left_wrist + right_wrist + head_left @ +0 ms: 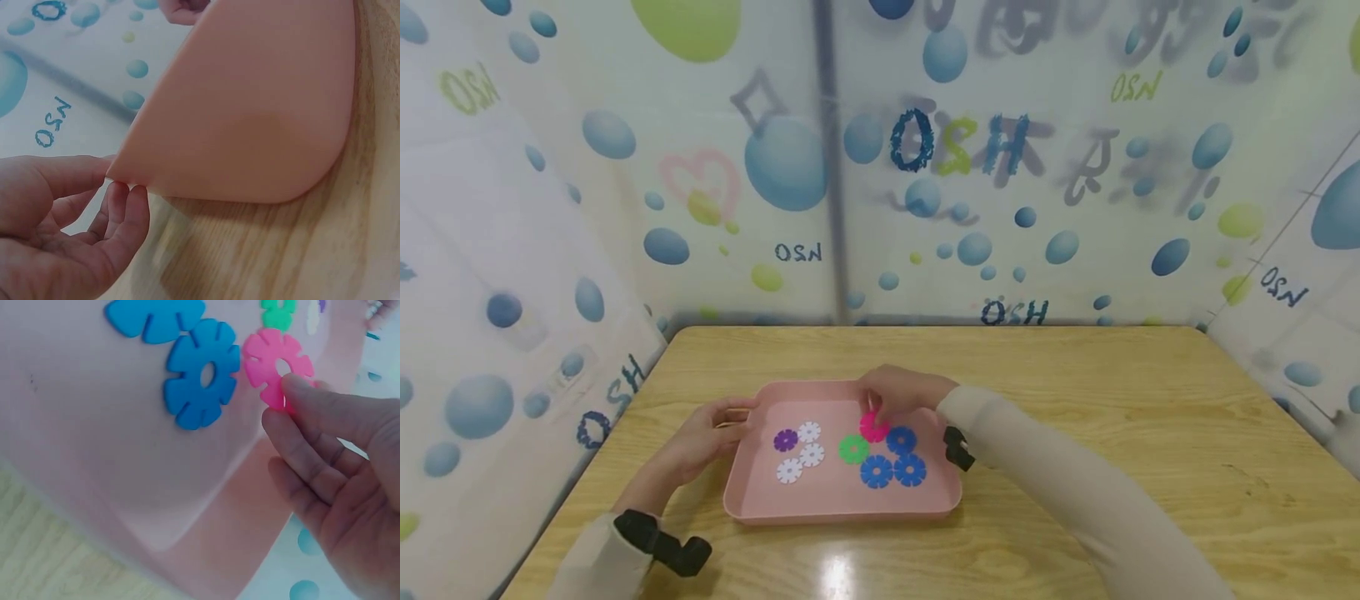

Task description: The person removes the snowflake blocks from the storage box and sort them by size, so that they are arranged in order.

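Observation:
A shallow pink tray [763, 498] lies on the table, holding flat notched plastic snowflake discs. My left hand [703, 440] pinches the tray's left rim between thumb and fingers. Over the tray's back right part, my right hand [904, 388] pinches a pink snowflake disc [269, 353] by its edge, thumb on top near the centre hole. Right beside that disc are a green disc [853, 449] and three blue discs [876, 472]. Toward the tray's left side sit a purple disc [786, 440] and three white discs [812, 454].
The light wooden table [1075, 367] extends beyond the tray on every side. Behind it and along both sides hang pale curtains [917, 250] with blue and green dots and lettering. A black strap mount [662, 543] is on the left wrist.

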`<state>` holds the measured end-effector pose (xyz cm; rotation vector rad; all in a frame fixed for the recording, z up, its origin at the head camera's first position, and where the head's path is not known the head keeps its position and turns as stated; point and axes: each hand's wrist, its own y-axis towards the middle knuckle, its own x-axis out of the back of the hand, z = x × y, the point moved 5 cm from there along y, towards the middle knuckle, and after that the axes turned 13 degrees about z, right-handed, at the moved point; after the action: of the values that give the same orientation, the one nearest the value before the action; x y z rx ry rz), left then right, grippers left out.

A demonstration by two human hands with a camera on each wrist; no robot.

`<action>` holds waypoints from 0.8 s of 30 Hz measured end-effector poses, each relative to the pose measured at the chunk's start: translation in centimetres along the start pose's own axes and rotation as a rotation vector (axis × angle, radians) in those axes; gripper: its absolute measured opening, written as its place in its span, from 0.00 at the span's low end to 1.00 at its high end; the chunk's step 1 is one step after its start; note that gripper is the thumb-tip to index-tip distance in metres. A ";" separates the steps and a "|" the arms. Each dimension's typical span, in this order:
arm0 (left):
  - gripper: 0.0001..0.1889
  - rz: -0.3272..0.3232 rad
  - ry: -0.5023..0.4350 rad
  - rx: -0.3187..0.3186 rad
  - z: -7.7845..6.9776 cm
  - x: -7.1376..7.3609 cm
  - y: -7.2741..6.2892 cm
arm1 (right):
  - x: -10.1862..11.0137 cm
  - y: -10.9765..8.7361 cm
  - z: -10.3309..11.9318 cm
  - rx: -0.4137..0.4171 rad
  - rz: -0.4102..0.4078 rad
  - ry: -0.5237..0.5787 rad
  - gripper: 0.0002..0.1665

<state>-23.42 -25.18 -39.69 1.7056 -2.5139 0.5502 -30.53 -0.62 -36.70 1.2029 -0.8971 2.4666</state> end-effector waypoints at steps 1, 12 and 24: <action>0.22 0.002 0.001 -0.003 0.0 0.0 0.0 | 0.1 -0.1 -0.1 0.009 -0.001 0.002 0.08; 0.22 0.005 -0.005 -0.013 0.0 -0.1 0.0 | 1.1 -2.8 -0.6 0.083 -0.077 -0.001 0.08; 0.23 -0.003 -0.016 -0.004 0.2 -0.1 0.0 | 2.8 -7.8 -2.9 0.091 -0.173 -0.006 0.06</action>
<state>-23.37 -25.21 -39.92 1.7188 -2.5207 0.5327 -30.42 7.12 -32.60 1.2612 -0.6579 2.3884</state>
